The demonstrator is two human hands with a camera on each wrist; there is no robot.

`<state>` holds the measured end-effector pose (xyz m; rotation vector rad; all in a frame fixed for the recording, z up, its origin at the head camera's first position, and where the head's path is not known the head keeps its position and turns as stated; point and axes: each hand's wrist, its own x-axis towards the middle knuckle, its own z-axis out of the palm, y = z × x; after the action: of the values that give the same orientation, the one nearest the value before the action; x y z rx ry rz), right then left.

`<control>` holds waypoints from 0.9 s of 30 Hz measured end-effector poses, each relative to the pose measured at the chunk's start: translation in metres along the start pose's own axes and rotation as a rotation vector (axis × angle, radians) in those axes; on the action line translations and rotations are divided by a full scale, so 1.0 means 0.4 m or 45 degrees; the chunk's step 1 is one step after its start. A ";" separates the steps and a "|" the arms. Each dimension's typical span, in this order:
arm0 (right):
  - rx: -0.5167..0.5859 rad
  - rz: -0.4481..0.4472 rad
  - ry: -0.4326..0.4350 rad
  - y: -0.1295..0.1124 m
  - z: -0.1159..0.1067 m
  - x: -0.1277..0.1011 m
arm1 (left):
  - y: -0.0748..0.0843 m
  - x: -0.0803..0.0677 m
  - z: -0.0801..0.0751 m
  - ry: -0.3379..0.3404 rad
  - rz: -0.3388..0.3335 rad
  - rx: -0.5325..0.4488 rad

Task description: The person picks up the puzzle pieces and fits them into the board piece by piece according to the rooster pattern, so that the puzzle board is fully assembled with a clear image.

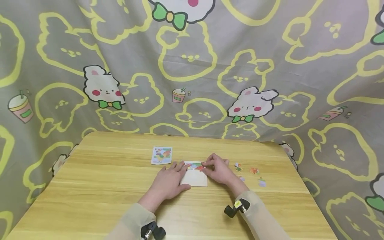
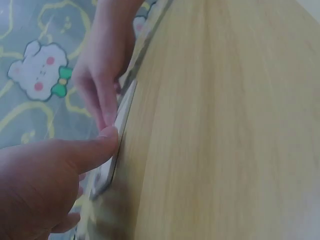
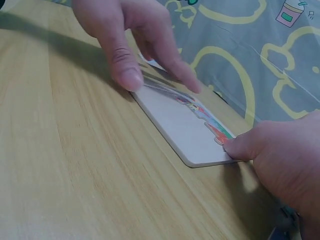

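White, flat rectangular puzzle tray (image 1: pixel 194 179): on pale wood-grain tabletop (image 1: pixel 105 173), between both hands.
Tray contents: multicoloured puzzle pieces (image 1: pixel 190 166) along far side; white base visible nearer.
Left hand (image 1: pixel 169 181): fingers extended, thumb apart, at tray's left edge.
Right hand (image 1: pixel 220 170): thumb on orange-red piece (image 3: pixel 216 134), far right in tray; pinching or pressing, cannot tell.
Outside tray: loose coloured pieces (image 1: pixel 254 170), right.
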<state>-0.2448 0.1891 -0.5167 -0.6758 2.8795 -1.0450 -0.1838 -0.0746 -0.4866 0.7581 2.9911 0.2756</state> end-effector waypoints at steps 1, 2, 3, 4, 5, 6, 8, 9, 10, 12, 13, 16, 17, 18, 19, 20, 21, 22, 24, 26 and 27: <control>0.000 0.003 0.001 0.001 0.000 -0.002 | -0.006 -0.002 0.001 -0.001 0.002 -0.001; 0.001 0.003 0.000 0.002 -0.001 -0.003 | -0.011 -0.005 0.001 -0.001 0.005 -0.002; 0.004 0.002 0.002 0.002 -0.002 -0.004 | -0.016 -0.007 0.003 -0.004 0.006 0.003; 0.004 0.001 0.002 0.003 -0.002 -0.004 | -0.020 -0.008 0.004 -0.007 0.007 0.005; 0.004 0.000 0.001 0.003 -0.002 -0.005 | -0.023 -0.010 0.005 -0.009 0.009 0.007; 0.002 -0.001 0.000 0.002 -0.003 -0.005 | -0.025 -0.010 0.006 -0.010 0.010 0.006; 0.000 -0.001 -0.002 0.001 -0.003 -0.004 | -0.026 -0.012 0.006 -0.013 0.011 -0.001; -0.006 0.000 -0.004 0.001 -0.003 -0.003 | -0.026 -0.013 0.007 -0.014 0.011 -0.003; -0.015 0.002 -0.008 0.001 -0.003 -0.003 | -0.026 -0.013 0.006 -0.016 0.010 -0.005; -0.028 0.003 -0.018 -0.002 -0.004 -0.001 | -0.026 -0.013 0.005 -0.027 0.005 -0.015; -0.032 0.002 -0.023 -0.003 -0.004 -0.001 | -0.026 -0.013 0.004 -0.034 0.002 -0.021; -0.043 -0.005 -0.033 -0.008 -0.007 -0.005 | -0.026 -0.012 0.002 -0.056 -0.003 -0.043; -0.042 -0.010 -0.035 -0.009 -0.008 -0.006 | -0.026 -0.011 0.002 -0.063 -0.005 -0.053; -0.043 -0.018 -0.031 -0.010 -0.009 -0.008 | -0.026 -0.011 0.001 -0.068 -0.005 -0.062; -0.043 -0.025 -0.031 -0.010 -0.010 -0.009 | -0.026 -0.010 0.001 -0.070 -0.004 -0.070; -0.038 -0.031 -0.028 -0.009 -0.013 -0.011 | -0.026 -0.010 0.000 -0.071 -0.005 -0.077; -0.034 -0.038 -0.022 -0.008 -0.015 -0.012 | -0.026 -0.010 0.001 -0.071 -0.005 -0.084; -0.026 -0.044 -0.014 -0.006 -0.019 -0.013 | -0.025 -0.009 0.001 -0.072 -0.006 -0.093; -0.011 -0.054 0.009 -0.003 -0.030 -0.015 | -0.025 -0.009 0.001 -0.067 -0.006 -0.111; 0.005 -0.049 0.025 0.000 -0.043 -0.019 | -0.025 -0.010 0.002 -0.063 -0.008 -0.119; 0.009 -0.048 0.032 0.002 -0.050 -0.020 | -0.025 -0.010 0.002 -0.060 -0.009 -0.119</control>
<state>-0.2408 0.2052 -0.5027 -0.7250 2.8934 -1.0754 -0.1851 -0.0850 -0.4893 0.7345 2.9127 0.3891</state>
